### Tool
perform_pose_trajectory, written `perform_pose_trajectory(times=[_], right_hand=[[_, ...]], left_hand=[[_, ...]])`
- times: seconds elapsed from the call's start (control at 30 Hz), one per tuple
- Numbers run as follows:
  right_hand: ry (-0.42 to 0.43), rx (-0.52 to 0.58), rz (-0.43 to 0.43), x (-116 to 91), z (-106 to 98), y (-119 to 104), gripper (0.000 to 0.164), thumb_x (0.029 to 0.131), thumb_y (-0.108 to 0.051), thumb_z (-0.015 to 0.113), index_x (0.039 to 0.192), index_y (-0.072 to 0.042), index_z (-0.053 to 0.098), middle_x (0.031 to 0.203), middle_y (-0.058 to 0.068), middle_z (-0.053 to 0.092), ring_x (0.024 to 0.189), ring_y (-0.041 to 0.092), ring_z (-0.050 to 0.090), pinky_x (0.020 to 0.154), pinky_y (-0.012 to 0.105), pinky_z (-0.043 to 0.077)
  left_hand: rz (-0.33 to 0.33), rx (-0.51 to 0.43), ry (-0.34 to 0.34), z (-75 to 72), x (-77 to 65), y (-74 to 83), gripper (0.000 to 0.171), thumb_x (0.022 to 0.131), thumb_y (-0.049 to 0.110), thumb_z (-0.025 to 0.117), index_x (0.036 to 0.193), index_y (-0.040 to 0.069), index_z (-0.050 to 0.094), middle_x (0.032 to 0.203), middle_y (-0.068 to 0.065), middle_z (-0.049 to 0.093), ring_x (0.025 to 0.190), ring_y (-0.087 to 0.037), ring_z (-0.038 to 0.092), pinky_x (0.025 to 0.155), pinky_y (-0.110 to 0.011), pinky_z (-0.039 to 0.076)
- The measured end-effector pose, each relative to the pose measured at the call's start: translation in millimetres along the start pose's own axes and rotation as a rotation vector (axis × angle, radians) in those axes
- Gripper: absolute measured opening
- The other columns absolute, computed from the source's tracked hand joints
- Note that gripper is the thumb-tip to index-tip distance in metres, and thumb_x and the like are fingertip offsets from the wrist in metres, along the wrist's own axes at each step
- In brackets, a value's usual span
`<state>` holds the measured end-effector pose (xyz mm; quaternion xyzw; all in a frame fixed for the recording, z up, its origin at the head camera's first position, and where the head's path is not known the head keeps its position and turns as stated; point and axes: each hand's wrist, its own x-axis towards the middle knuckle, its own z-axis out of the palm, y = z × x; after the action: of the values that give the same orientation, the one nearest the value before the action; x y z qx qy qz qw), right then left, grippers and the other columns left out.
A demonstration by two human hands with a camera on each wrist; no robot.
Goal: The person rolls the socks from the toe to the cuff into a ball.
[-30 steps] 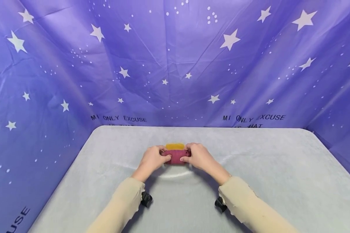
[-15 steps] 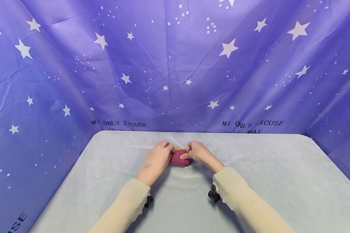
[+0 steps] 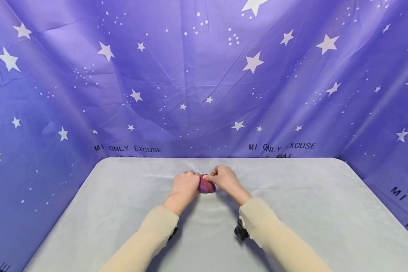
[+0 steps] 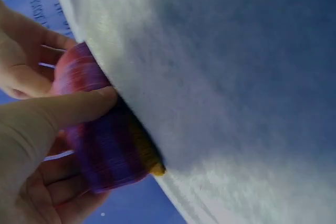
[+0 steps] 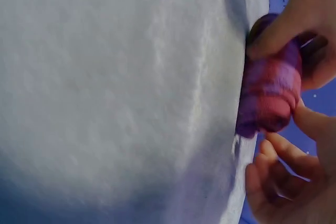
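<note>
A rolled-up striped sock (image 3: 206, 186), red and purple, lies on the table far in front of me. My left hand (image 3: 184, 186) grips its left part. In the left wrist view the thumb lies across the sock (image 4: 107, 145), the fingers are round its far side, and a yellow edge shows along the bottom. My right hand (image 3: 226, 180) is at the other end, thumb and forefinger pinching the roll's edge. In the right wrist view the coiled end of the sock (image 5: 273, 85) faces this hand, whose other fingers are loosely bent.
The table (image 3: 204, 234) has a pale grey, slightly wrinkled cover and rounded far corners. Behind it hangs a purple curtain (image 3: 190, 75) with white stars and printed words. A black wrist camera (image 3: 240, 229) sits under the right sleeve.
The sock has turned, so its coiled end now faces right, and the yellow strip behind it is out of sight in the head view. My left hand has wrapped over it; my right thumb has moved up.
</note>
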<state>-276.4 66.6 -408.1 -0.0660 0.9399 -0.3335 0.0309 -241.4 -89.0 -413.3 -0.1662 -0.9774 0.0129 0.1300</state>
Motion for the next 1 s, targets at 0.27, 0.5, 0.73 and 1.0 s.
perform_pose_trajectory(times=[0.27, 0.5, 0.73, 1.0], right_hand=[[0.116, 0.205, -0.083, -26.5, -10.1, 16.9, 0.016, 0.088, -0.024, 0.075, 0.091, -0.008, 0.072, 0.085, 0.005, 0.072, 0.077, 0.013, 0.063, 0.073, 0.028, 0.052], [0.076, 0.360, -0.137, -71.0, -23.2, 38.7, 0.014, 0.091, -0.015, 0.070, 0.100, -0.004, 0.072, 0.096, 0.008, 0.074, 0.082, 0.009, 0.062, 0.074, 0.021, 0.051], [-0.025, 0.530, -0.283, -102.5, -39.8, 34.9, 0.026, 0.095, -0.016, 0.066, 0.116, -0.001, 0.067, 0.107, 0.018, 0.071, 0.091, 0.015, 0.067, 0.079, 0.023, 0.056], [0.060, 0.534, -0.379, -119.9, -49.7, 19.8, 0.008, 0.091, -0.005, 0.068, 0.097, 0.000, 0.071, 0.092, 0.014, 0.073, 0.079, 0.001, 0.063, 0.072, 0.022, 0.055]], left_hand=[[-0.060, -0.054, -0.012, 14.3, 5.8, -7.7, 0.047, 0.072, 0.029, 0.086, 0.110, 0.013, 0.064, 0.095, -0.009, 0.070, 0.083, -0.028, 0.070, 0.070, -0.042, 0.058], [-0.307, -0.758, -0.012, 3.9, -18.4, -19.4, 0.043, 0.074, 0.025, 0.079, 0.115, 0.017, 0.067, 0.106, -0.008, 0.073, 0.083, -0.020, 0.068, 0.070, -0.034, 0.056], [-0.307, -1.430, -0.082, -16.8, -44.6, -0.2, 0.046, 0.083, 0.014, 0.071, 0.124, -0.004, 0.061, 0.114, -0.020, 0.070, 0.094, -0.011, 0.065, 0.086, -0.025, 0.053], [-0.224, -1.663, -0.214, -30.4, -60.6, 27.7, 0.058, 0.092, 0.019, 0.066, 0.141, -0.006, 0.045, 0.129, -0.022, 0.064, 0.104, -0.010, 0.067, 0.091, -0.023, 0.054]])
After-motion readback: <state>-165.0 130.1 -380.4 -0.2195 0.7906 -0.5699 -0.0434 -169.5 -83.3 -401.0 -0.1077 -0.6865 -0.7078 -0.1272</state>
